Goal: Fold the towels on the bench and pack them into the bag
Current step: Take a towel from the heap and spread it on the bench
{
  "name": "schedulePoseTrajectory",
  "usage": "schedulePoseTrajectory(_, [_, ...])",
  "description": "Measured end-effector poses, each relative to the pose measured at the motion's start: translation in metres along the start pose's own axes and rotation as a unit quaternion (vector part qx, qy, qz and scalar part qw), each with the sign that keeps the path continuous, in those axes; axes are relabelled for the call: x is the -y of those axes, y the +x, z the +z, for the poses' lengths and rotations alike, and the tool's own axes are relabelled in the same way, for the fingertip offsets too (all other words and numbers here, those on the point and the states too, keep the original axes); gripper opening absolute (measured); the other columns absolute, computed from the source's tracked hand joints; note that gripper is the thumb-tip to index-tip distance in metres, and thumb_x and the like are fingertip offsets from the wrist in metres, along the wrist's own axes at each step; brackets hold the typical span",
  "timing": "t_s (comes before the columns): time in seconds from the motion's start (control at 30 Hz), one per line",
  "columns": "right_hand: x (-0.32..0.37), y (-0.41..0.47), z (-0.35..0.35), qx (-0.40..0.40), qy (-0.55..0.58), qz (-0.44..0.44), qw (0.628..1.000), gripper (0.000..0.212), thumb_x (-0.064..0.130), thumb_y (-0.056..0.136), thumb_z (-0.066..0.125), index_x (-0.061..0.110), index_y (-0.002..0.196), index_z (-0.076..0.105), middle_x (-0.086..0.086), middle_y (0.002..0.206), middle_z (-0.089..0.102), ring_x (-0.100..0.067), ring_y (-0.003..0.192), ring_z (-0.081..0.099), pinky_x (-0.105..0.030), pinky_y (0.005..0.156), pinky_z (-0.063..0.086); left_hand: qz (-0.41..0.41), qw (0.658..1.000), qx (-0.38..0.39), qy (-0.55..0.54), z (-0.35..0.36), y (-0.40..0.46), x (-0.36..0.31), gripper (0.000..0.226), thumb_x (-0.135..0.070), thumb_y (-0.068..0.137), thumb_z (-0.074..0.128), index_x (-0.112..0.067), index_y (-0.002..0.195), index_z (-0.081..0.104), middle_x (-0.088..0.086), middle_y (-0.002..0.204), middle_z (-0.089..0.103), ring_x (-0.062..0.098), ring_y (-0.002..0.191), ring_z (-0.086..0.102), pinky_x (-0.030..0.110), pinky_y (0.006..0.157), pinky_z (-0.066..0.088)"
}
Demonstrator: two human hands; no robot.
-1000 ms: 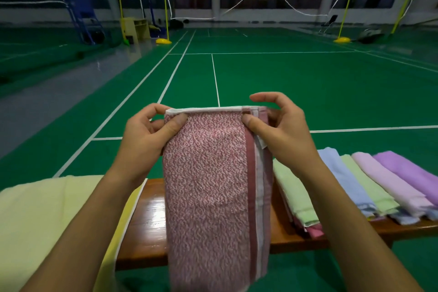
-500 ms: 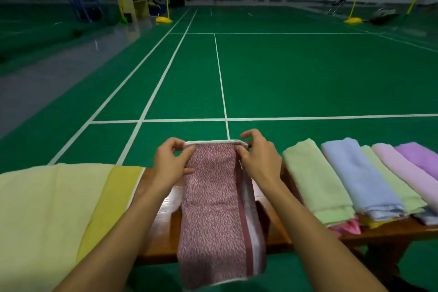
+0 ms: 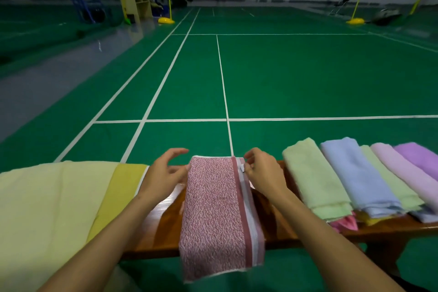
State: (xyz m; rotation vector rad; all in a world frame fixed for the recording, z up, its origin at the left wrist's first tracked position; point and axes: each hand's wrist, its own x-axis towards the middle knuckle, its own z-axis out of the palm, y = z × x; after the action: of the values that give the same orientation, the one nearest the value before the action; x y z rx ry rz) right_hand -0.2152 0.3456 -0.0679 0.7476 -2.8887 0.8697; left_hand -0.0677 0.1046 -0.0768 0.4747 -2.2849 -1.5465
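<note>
Now the pink speckled towel (image 3: 214, 206) lies across the wooden bench (image 3: 279, 225); one second ago both hands held it up in the air. Its far edge rests on the far side of the bench and its near end hangs over the front edge. The left hand (image 3: 163, 176) has let go, its fingers spread loosely beside the towel's far left corner. The right hand (image 3: 260, 173) still pinches the far right corner. Probably the next fold can be made flat on the bench. On the bench, right of this towel, wait the pastel towels (image 3: 355, 178); left of it lies a yellow cloth (image 3: 59, 204). No bag is in view.
</note>
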Motion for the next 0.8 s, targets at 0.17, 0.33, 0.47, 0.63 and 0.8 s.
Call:
schedulePoseTrajectory(0.17, [-0.013,-0.048,-0.007,0.100,0.076,-0.079,0.989,0.012,0.021,0.098,0.071,0.018,0.110,0.072,0.007,0.098,0.072,-0.001,0.080,0.064,-0.011,0.071,0.047,0.041,0.997,0.052,0.047,-0.002,-0.035,-0.003,0.039,-0.030,0.095,0.078,-0.039,0.131,0.065,-0.015,0.127,0.072,0.014,0.100,0.077,0.055,0.089,0.062])
schedulePoseTrajectory(0.33, [-0.033,-0.084,-0.004,0.199,0.158,-0.104,0.962,0.019,0.024,0.095,0.078,0.027,0.111,0.069,0.013,0.102,0.071,-0.006,0.094,0.069,-0.023,0.085,0.059,0.043,0.983,0.141,0.107,0.001,-0.065,0.004,0.035,-0.032,0.094,0.080,-0.038,0.126,0.068,-0.025,0.128,0.067,0.009,0.102,0.074,0.045,0.093,0.061])
schedulePoseTrajectory(0.47, [-0.039,-0.090,0.001,0.224,0.127,-0.148,0.955,0.013,0.036,0.095,0.075,0.036,0.103,0.065,0.016,0.103,0.067,-0.003,0.095,0.063,-0.020,0.083,0.052,0.057,0.938,0.227,0.256,0.001,-0.073,0.003,0.040,-0.065,0.084,0.073,-0.042,0.116,0.067,-0.026,0.125,0.068,-0.007,0.116,0.063,0.037,0.101,0.055])
schedulePoseTrajectory(0.63, [-0.037,-0.078,0.008,0.189,0.019,-0.210,0.959,0.018,0.054,0.095,0.067,0.039,0.099,0.058,0.018,0.104,0.057,-0.004,0.097,0.049,-0.031,0.085,0.047,0.090,0.874,0.246,0.410,0.010,-0.066,-0.002,0.046,-0.075,0.085,0.065,-0.045,0.118,0.053,-0.026,0.164,0.034,0.006,0.142,0.047,0.036,0.103,0.048])
schedulePoseTrajectory(0.8, [-0.038,-0.066,0.011,0.178,-0.054,-0.220,0.958,0.030,0.062,0.096,0.059,0.037,0.113,0.059,0.013,0.141,0.051,-0.011,0.128,0.045,-0.036,0.103,0.042,0.074,0.901,0.247,0.348,0.009,-0.048,0.001,0.045,-0.068,0.084,0.074,-0.051,0.123,0.057,-0.028,0.168,0.020,-0.001,0.150,0.032,0.031,0.112,0.041])
